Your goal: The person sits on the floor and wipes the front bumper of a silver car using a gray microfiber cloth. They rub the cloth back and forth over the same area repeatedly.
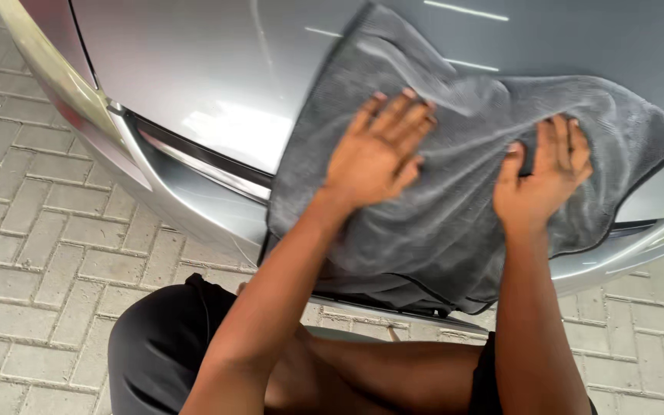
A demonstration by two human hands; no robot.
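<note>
Head view. Both hands lie flat on a grey microfibre towel (455, 200) spread over the front of a silver car hood (194, 69). Left hand (374, 154): palm down, fingers extended and slightly fanned, pressing the cloth near its middle; nothing pinched. Right hand (543, 173): also palm down, fingers straight and close together, pressing the towel toward its right side; no closed grasp. The towel drapes from the hood down over the front edge, its lower hem hanging past the bumper trim (194, 165).

Judgement on technique: the wipe should go best with the palms kept flat and pressure even, so the cloth glides without bunching; the hanging lower edge should be kept off the paving.

Towel appearance: dark grey, short looped pile, darker stitched border, soft folds across the top and right, no visible dirt.

Surroundings: interlocking grey paving bricks (24, 253) below; the person's dark shorts (155, 346) at the bottom of the view.
</note>
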